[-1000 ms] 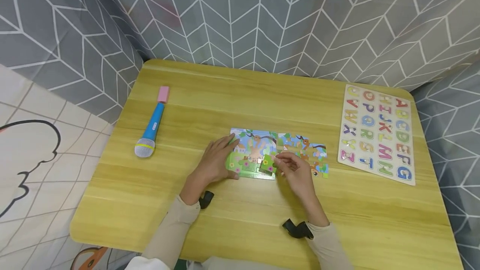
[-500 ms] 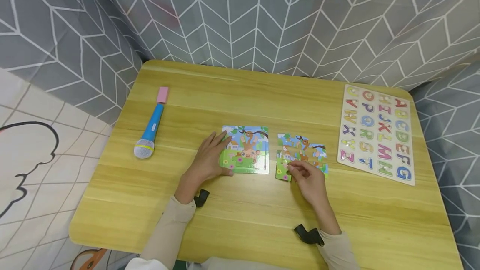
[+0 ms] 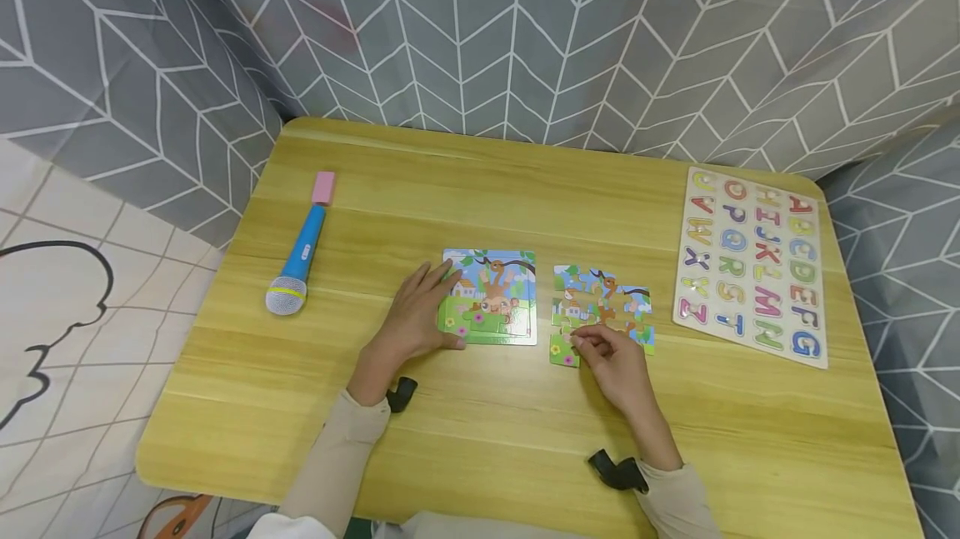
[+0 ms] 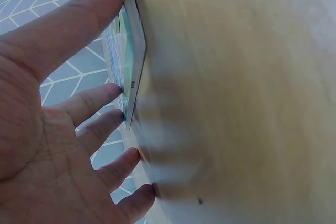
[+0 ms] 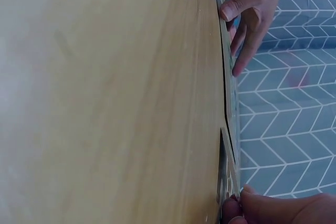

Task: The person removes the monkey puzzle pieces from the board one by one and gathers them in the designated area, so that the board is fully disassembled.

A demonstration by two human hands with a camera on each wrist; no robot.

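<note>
A square picture puzzle board [image 3: 527, 339], printed with a cartoon animal, a house and flowers, lies mid-table. My left hand [image 3: 415, 314] rests at its left side, thumb by the near corner and fingers spread along the edge. In the left wrist view these fingers [image 4: 100, 129] are fairly straight and the thumb lies on the board's edge. To the board's right, several loose jigsaw pieces [image 3: 601, 281] are laid together in a matching picture. My right hand [image 3: 615, 362] pinches a green flowered jigsaw piece [image 3: 562, 351] at their near left corner; the right wrist view shows it tilted between thumb and finger.
At the far right lies an alphabet board [image 3: 753, 268] with coloured letters. On the left are a blue toy microphone [image 3: 303, 252] and a pink block [image 3: 324, 187] touching its end. Grey patterned curtain [image 3: 480, 39] hangs behind the table [image 3: 480, 181].
My right hand has moved right with the green piece, from the board to the loose pieces. The board has shifted slightly left and back with my left hand at its edge.
</note>
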